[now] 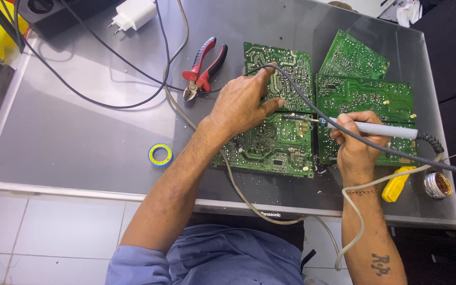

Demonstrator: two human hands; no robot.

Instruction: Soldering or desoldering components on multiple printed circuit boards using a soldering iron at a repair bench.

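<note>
My left hand [245,103] rests on a green circuit board [270,148] lying solder-side up, its fingers pinching a braided grey cable [296,95] against the board. My right hand [357,145] grips a white-handled soldering iron [381,129] like a pen. The iron's tip points left and touches the board near its middle, just right of my left thumb. The braided cable runs over the iron's handle and off to the right.
Two more green boards [365,95] [352,55] lie to the right. Red-handled cutters [204,68], a blue-and-yellow tape roll [160,155], a white plug adapter [133,14], a yellow tool [397,184] and a brass-wool tip cleaner [438,184] sit on the grey panel [69,126].
</note>
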